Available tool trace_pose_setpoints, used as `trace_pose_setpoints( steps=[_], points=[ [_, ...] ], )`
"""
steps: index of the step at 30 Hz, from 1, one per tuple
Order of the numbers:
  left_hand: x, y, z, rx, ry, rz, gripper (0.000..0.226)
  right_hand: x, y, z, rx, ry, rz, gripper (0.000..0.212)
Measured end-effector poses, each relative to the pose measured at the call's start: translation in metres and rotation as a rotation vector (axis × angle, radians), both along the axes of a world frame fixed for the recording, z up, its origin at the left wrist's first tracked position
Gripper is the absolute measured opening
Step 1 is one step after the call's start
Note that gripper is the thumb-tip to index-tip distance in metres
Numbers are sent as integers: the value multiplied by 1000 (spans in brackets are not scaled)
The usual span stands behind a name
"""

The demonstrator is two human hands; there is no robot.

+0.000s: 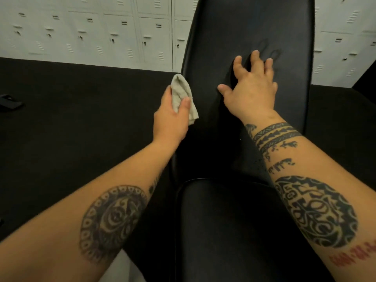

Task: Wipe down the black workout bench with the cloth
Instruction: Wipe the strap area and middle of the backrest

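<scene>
The black workout bench (pixel 250 23) runs up the middle of the view, its inclined back pad ahead and its seat pad (pixel 223 231) close to me. My left hand (pixel 171 121) grips a small beige cloth (pixel 181 92) against the left edge of the back pad. My right hand (pixel 252 86) lies flat on the back pad with fingers spread, holding nothing. Faint finger marks show on the pad just beyond its fingertips.
Dark rubber floor (pixel 71 119) lies on both sides of the bench. A wall of white lockers (pixel 91 29) stands behind, left and right of the back pad. A small black object (pixel 10 101) lies on the floor at far left.
</scene>
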State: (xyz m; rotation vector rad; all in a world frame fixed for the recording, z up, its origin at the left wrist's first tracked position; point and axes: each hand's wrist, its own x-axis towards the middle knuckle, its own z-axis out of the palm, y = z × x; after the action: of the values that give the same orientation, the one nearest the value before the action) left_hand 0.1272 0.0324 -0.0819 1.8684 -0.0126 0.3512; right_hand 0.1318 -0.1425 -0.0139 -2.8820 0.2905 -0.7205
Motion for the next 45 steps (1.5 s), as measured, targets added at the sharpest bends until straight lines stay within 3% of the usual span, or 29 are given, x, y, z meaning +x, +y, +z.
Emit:
trace_pose_setpoints(
  steps=[5, 12, 21, 26, 30, 32, 35, 37, 39, 41, 42, 43, 45],
  points=[
    [-38, 11, -45, 31, 26, 9, 57, -3, -2, -3, -11, 2, 3, 81],
    [-88, 22, -99, -79, 151, 14, 54, -4, 0, -15, -4, -22, 37, 80],
    [-17, 11, -38, -43, 4, -18, 53, -8, -5, -17, -19, -12, 82, 82],
    [-63, 20, -91, -21, 117, 36, 58, -10, -5, -15, -27, -9, 84, 81],
    [-90, 42, -122, 29, 224, -78, 61, -12, 1, -13, -40, 16, 54, 81],
    [-94, 55, -118, 123, 226, -167, 57, -22, 14, -14, -76, 46, 38, 77],
    [-88, 67, -89, 111, 120, -141, 46, -50, 44, -24, -89, -35, 168, 49],
    [-77, 64, -53, -12, 27, -45, 28, -68, 61, -28, 105, -102, 351, 39],
    [-71, 50, -10, -244, -23, -72, 15, -78, 77, -25, 512, 16, 562, 48],
    [-68, 30, 22, -370, -30, -226, 27, -84, 88, -17, 905, 75, 706, 58],
    [-64, 21, 33, -402, -28, -323, 36, -85, 91, -13, 1029, 16, 728, 58],
    [-60, 14, 40, -433, -10, -409, 43, -86, 91, -9, 1086, -81, 716, 55],
    [-48, 8, 47, -451, -7, -508, 51, -83, 80, 3, 1006, -251, 621, 45]
  ],
)
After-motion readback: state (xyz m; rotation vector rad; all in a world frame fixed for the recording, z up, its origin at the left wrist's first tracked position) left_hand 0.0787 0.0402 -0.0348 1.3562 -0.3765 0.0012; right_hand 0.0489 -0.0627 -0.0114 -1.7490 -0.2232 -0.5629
